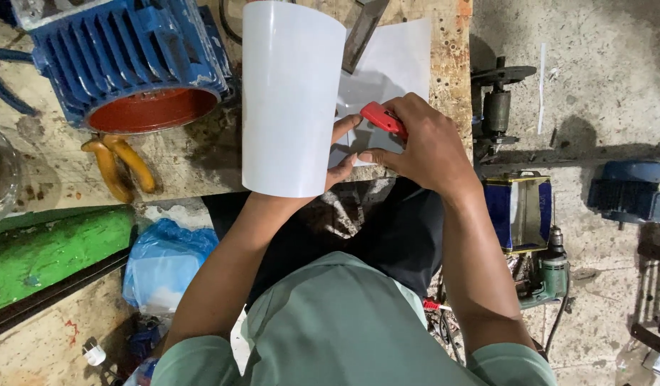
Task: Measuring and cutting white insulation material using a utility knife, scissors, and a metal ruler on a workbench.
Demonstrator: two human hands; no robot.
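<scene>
- A white sheet [291,100], curled upward into a tall curve, is held at its lower right edge by the left hand [342,154], whose fingers are closed on it; most of that hand is hidden behind the sheet.
- A small red cutter [382,119] is gripped in the right hand [423,146], with the fingers wrapped round it, just beside the left fingertips.
- A second flat white sheet [398,61] is seen lying on the wooden counter [451,43], under and behind both hands, with a grey metal strip [362,32] resting across its upper edge.
- A blue ribbed motor housing [130,53] with a red-brown inside is set on the counter to the left, well apart from the hands.
- Yellow-handled pliers [119,168] are laid just below that housing.
- A green bar [51,250] and a blue plastic bag [166,261] are found lower left, below the counter edge.
- On the concrete floor [608,86] to the right, a blue and yellow tin [519,211], a green power drill [551,275] and a dark metal spindle [498,107] are seen.
</scene>
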